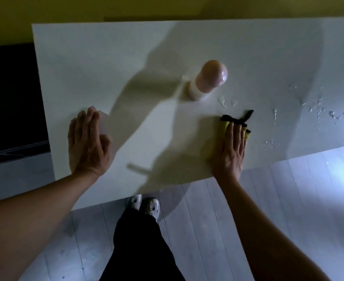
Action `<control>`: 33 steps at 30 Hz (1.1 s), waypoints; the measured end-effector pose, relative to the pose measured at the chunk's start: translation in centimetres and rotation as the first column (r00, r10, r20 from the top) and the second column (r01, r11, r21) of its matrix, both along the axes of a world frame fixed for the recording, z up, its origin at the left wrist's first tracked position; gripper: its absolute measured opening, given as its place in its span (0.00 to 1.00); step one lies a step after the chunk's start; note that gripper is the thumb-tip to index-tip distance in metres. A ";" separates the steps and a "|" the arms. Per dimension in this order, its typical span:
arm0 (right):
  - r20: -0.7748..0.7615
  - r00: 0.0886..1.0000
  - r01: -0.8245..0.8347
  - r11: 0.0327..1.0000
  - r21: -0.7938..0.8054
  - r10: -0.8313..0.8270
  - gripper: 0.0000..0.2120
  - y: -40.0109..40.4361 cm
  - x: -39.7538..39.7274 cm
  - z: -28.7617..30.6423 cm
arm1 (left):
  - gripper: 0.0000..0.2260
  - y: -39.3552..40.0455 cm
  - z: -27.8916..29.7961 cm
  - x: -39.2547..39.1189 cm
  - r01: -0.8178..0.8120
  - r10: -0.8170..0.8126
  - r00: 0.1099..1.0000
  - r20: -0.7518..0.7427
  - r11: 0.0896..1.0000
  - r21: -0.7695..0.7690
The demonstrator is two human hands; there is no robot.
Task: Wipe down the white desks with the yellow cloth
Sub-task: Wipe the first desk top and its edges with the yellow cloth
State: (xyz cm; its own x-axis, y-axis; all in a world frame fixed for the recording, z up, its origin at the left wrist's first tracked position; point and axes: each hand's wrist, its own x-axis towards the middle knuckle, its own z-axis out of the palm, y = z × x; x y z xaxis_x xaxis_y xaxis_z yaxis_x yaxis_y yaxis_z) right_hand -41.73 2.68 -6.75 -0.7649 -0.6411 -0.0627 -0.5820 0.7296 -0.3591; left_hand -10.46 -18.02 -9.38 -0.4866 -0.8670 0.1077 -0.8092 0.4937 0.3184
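Flat-palmed and with straight fingers, the left hand (pixel 87 142) presses on the bare left part of the white desk (pixel 126 57) near its front edge, holding nothing; it looks like a brace while the other hand works. Just right of it the surface lies in shadow and shows no drops that can be made out. Farther right and toward the far side stands a pale pink bottle (pixel 207 82) with a rounded cap, upright on the desk, with a few small wet marks near its base on the right.

Nearer the front edge, the right hand (pixel 231 147) lies palm down with its fingers stretched out on top of the yellow cloth (pixel 224 125), pressing it against the desk rather than gripping it. Most of the cloth is hidden under the hand. What shows past the fingertips is bunched yellow fabric with a black edging and a black loop or tag sticking out toward the far side.

To the right of the cloth, water droplets (pixel 317 112) are scattered over the desk's right part, well apart from the cloth. Judging by that, the wiping is only partly done: the left and middle look mostly dry, while the right side, and the patch by the bottle, remain to be wiped.
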 end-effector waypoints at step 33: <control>-0.048 0.959 -0.283 0.946 -0.155 0.279 0.26 -1.6 -2.8 -0.1 | 0.36 5.1 4.5 -8.8 -0.092 0.100 0.991 -0.091 0.991 0.096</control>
State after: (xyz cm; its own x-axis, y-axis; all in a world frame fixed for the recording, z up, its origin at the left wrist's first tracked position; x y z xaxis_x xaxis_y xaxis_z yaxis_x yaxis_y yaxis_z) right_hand -44.49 1.11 -6.84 -0.5523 -0.8304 0.0740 -0.7654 0.4699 -0.4397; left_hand -19.29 -12.90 -4.85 -0.3918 -0.9176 0.0678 -0.8151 0.3803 0.4371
